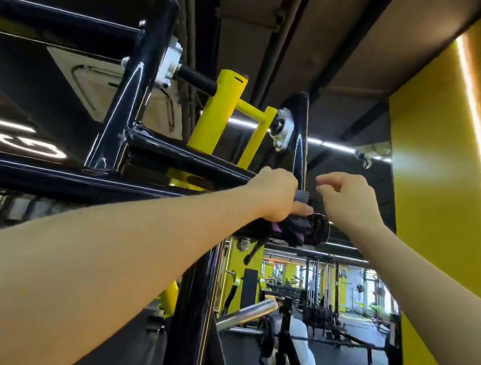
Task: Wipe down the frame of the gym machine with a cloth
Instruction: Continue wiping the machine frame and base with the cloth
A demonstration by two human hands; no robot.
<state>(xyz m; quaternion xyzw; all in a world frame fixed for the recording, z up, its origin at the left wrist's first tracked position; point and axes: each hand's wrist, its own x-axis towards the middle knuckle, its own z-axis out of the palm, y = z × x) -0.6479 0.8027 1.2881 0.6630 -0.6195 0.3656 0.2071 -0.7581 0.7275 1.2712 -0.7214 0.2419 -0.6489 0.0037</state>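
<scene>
The gym machine's black glossy frame (124, 105) rises overhead, with a horizontal crossbar (186, 155) and a long lower beam (43, 176). My left hand (275, 196) is raised to the right end of the frame and grips a dark grey and purple cloth (296, 223), pressing it against the bar's end. Part of the cloth hangs below the hand. My right hand (349, 200) is up beside it, just right of the black upright (298, 141), fingers loosely curled and holding nothing.
A yellow pivot arm (216, 111) sits between the two black uprights on a threaded shaft. A black vertical post (191, 317) drops below my left hand. A yellow wall (460, 193) stands close on the right. Benches, racks and a person in white lie further down the gym floor.
</scene>
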